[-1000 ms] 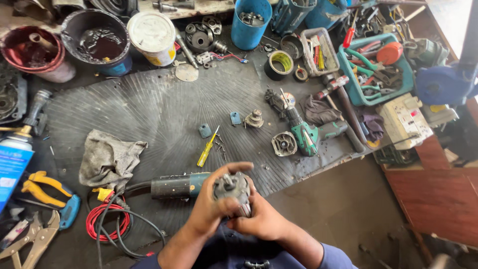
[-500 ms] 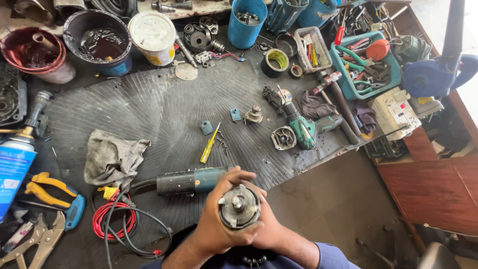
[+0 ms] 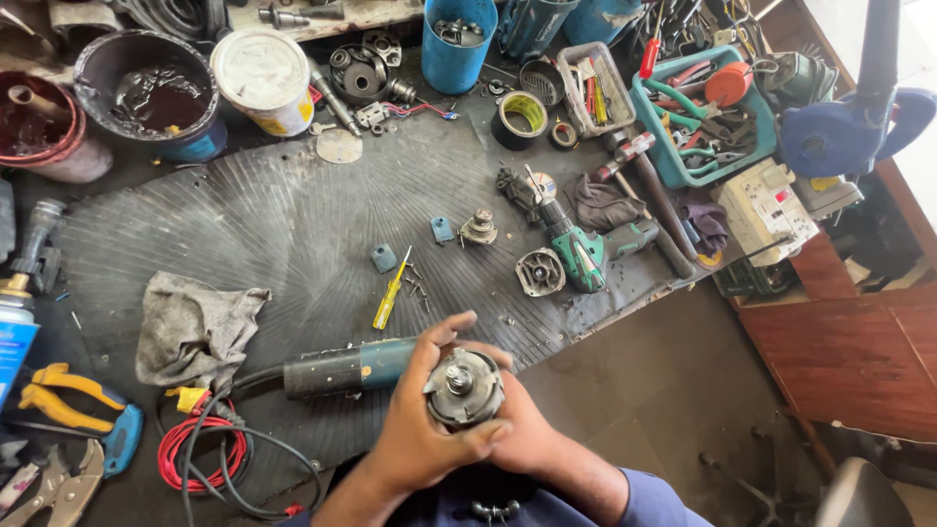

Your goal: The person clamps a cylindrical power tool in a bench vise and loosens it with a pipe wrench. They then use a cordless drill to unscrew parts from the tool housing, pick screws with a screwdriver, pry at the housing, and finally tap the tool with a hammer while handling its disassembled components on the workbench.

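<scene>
Cradling a round grey metal gear head (image 3: 463,387) at lower centre of frame: left hand (image 3: 422,429) wrapped on its near side, fingers closed against the casing; right hand (image 3: 522,425) cupped behind it, also closed on it. Attached: dark teal and black angle grinder body (image 3: 342,366), lying leftward on ribbed black rubber mat (image 3: 244,224). Nearby: yellow-handled screwdriver (image 3: 390,301) just above; grey crumpled rag (image 3: 195,327) at left; red coiled wire (image 3: 190,454) at lower left.
</scene>
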